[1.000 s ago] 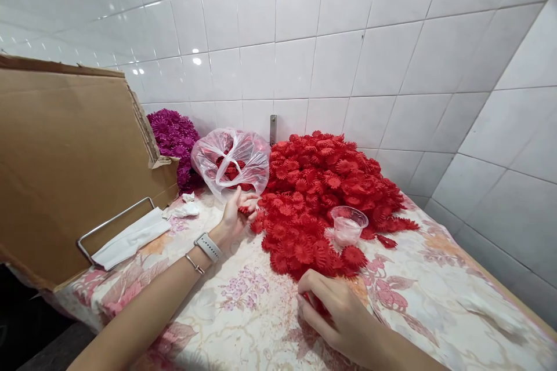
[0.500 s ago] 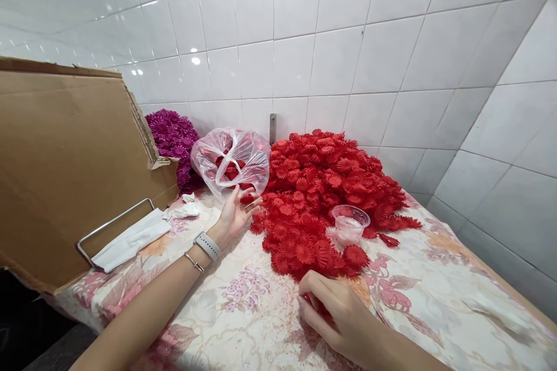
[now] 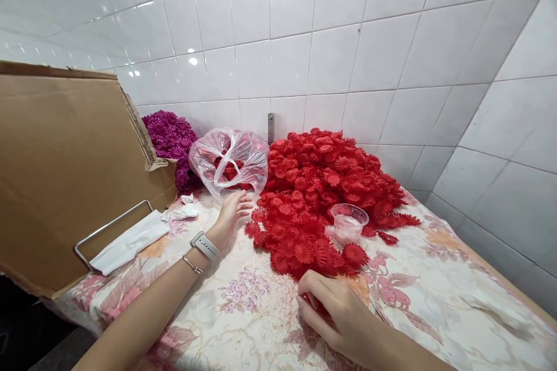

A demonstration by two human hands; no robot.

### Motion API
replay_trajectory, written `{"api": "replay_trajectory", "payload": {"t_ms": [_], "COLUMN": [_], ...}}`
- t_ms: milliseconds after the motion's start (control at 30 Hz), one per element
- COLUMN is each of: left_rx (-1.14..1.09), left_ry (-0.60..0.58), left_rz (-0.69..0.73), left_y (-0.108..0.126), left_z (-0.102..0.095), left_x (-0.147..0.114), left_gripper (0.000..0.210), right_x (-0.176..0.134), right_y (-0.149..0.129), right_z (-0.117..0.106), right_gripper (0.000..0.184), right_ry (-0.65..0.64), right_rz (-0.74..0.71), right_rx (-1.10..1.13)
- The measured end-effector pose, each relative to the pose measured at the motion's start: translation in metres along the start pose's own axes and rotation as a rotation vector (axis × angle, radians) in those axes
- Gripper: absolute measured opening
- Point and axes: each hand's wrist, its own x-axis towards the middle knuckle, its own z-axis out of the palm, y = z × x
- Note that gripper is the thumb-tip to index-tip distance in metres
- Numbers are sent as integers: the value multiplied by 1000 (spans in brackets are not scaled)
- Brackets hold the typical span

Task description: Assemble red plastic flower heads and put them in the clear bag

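My left hand (image 3: pixel 232 213) is in front of the clear plastic bag (image 3: pixel 230 162), which holds red flower pieces. Its fingers are stretched out, slightly apart, and nothing shows in them. To its right spreads a large heap of red artificial flower pieces (image 3: pixel 322 168); the nearest ones lie beside its fingers. My right hand (image 3: pixel 328 313) rests at the heap's front edge, fingers curled closed. A bit of a red flower piece (image 3: pixel 310 299) shows inside its grip, mostly hidden by the fingers. A clear plastic cup (image 3: pixel 348 225) with whitish contents stands against the heap's right front.
On the left stands a cardboard box (image 3: pixel 73 168), with a metal wire handle (image 3: pixel 111 226) and folded white paper (image 3: pixel 130 240) before it. Purple flower pieces (image 3: pixel 169 139) are piled behind. Crumpled tissue (image 3: pixel 185 208) lies on the floral tablecloth (image 3: pixel 243 324). A tiled wall (image 3: pixel 291 58) closes the back.
My left hand has turned from palm-up, with fingers spread, to a more sideways pose, its fingers slightly lower and further left. My right hand has stayed closed in nearly the same place.
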Motion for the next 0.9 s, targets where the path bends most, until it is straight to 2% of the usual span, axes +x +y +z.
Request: {"api": "replay_trajectory", "payload": {"t_ms": [67,233,300,367,433,567,733,800,900], "left_rx": [146,490,699,885,914,804,538,497,433], "left_ry": [-107,-454,-607,-698,-693,-619,-327,-288,-264], "left_rz": [7,-75,-11,117,174,117,204,220,227], "left_y": [9,28,27,22,18,22,23,19,14], "left_z": [-3,-8,-4,2,7,9,4,2,1], "left_x": [-2,-20,-28,-35,-38,-34,-20,-14,-8], "left_gripper": [9,24,29,28,24,17,29,32,17], "right_x": [-1,-2,-1,-1,0,0,0,1,1], "right_y": [0,1,0,0,-1,-1,0,0,0], "right_z": [1,1,1,0,-1,-1,0,0,0], "right_gripper": [12,12,12,12,12,12,12,12,12], "right_ry": [-5,-15,-15,-16,-13,-1,-4,-8,-14], "right_rz": [5,-2,2,5,-2,-7,-10,-9,-13], "right_rx": [3,-1,4,8,9,27,20,19,14]}}
